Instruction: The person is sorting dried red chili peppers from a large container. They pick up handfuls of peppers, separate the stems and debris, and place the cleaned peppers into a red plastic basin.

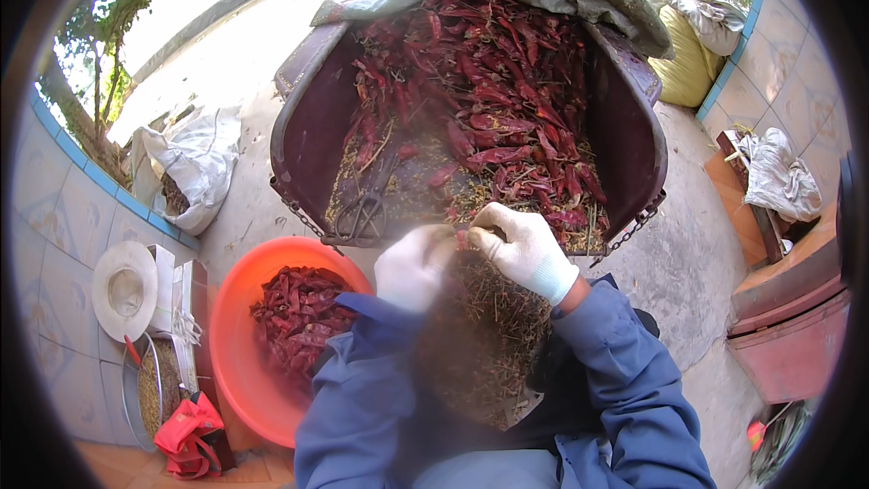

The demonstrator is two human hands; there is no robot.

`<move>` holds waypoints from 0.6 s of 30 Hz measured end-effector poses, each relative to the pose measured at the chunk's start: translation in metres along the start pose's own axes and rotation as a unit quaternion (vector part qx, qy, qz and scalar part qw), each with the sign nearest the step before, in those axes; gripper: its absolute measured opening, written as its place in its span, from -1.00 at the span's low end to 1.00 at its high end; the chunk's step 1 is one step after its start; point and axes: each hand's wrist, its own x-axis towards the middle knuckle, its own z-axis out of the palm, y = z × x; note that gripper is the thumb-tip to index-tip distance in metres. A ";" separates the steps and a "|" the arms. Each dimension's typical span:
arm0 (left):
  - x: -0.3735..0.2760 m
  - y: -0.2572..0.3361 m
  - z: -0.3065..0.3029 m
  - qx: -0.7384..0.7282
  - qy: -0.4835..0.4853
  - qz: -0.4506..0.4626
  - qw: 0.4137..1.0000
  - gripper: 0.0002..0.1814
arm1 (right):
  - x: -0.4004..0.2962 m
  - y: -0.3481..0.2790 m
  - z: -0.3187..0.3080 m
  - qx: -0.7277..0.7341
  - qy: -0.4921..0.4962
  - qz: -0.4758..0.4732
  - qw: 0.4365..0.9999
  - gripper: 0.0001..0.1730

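Observation:
My left hand, in a white knit glove and partly blurred, is at the front edge of a metal cart bed. Close beside it my right hand, gloved too, has thumb and fingers pinched together. A small reddish piece, perhaps of dried chili, shows between the hands; which hand grips it I cannot tell. Dried red chilies with loose yellow seeds fill much of the bed. Dark-handled scissors lie at its front left. Below my hands is a heap of dry stems. An orange plastic basin holds chilies.
Chains hang at the cart's front corners. A white woven sack stands at the left, near a light hat, a bucket of seeds and a red bag. Tiled walls flank both sides; a pink-red box-like object is at the right.

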 end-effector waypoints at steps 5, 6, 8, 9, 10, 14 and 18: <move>-0.003 0.000 0.004 0.039 -0.008 0.040 0.998 -0.76 | -0.003 0.005 0.005 0.185 -0.063 0.073 0.978 -0.71; -0.004 0.002 0.003 0.055 -0.011 0.051 0.997 -0.76 | -0.003 0.004 0.005 0.206 -0.085 0.094 0.970 -0.70; -0.004 0.003 0.004 0.088 -0.023 0.064 0.994 -0.77 | -0.006 0.008 0.015 0.156 -0.036 0.048 0.986 -0.70; -0.005 0.001 0.006 0.105 -0.031 0.067 0.992 -0.78 | -0.007 0.011 0.020 0.130 -0.013 0.025 0.991 -0.69; -0.006 -0.002 0.008 0.123 -0.040 0.069 0.989 -0.78 | -0.007 0.013 0.023 0.090 0.014 -0.017 0.996 -0.73; -0.011 -0.014 0.012 0.161 -0.071 0.076 0.981 -0.80 | -0.011 0.000 0.028 -0.163 0.054 -0.145 0.975 -0.80; -0.007 0.002 0.005 0.055 -0.049 0.115 0.991 -0.86 | -0.008 0.000 0.021 0.324 -0.027 0.172 0.930 -0.79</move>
